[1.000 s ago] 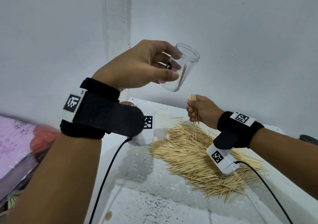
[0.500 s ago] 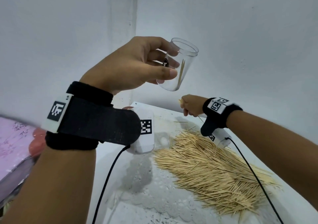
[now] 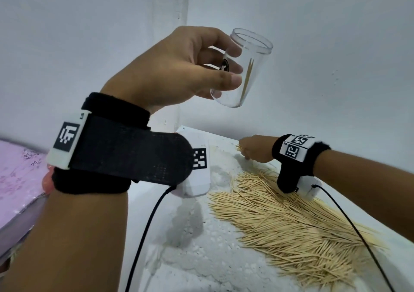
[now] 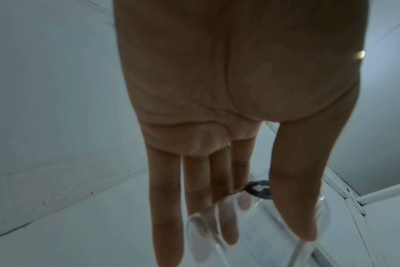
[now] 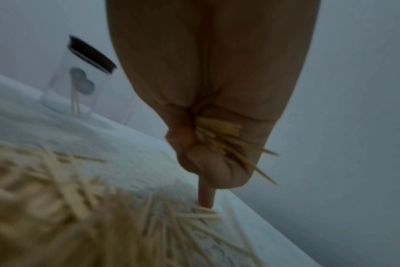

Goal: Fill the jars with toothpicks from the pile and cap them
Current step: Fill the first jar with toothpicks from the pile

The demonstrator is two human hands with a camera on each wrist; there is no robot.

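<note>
Fig.: filling stage, early. L to R: the left hand (image 3: 179, 67), raised above the table (image 3: 179, 258), has thumb & fingers wrapped round an uncapped clear jar (image 3: 244, 72), tilted, mouth up; only one or two toothpicks (image 3: 248, 74) stand inside, so it is nearly empty. A round dark sticker (image 3: 224, 65) on its wall is too small to read. Below, the pile (image 3: 286, 224) lies spread over the table, apparently large. At its far edge the right hand (image 3: 253, 148) is closed round a small bunch (image 5: 219, 137), index finger (image 5: 206, 196) touching the pile. In the right-wrist view a second jar (image 5: 80, 86), dark cap (image 5: 91, 54) on, holds a few sticks. Left to do, by my reading: most of the filling, then capping. Wristbands (image 3: 293, 148) show square b/w code tags, no legible writing.
</note>
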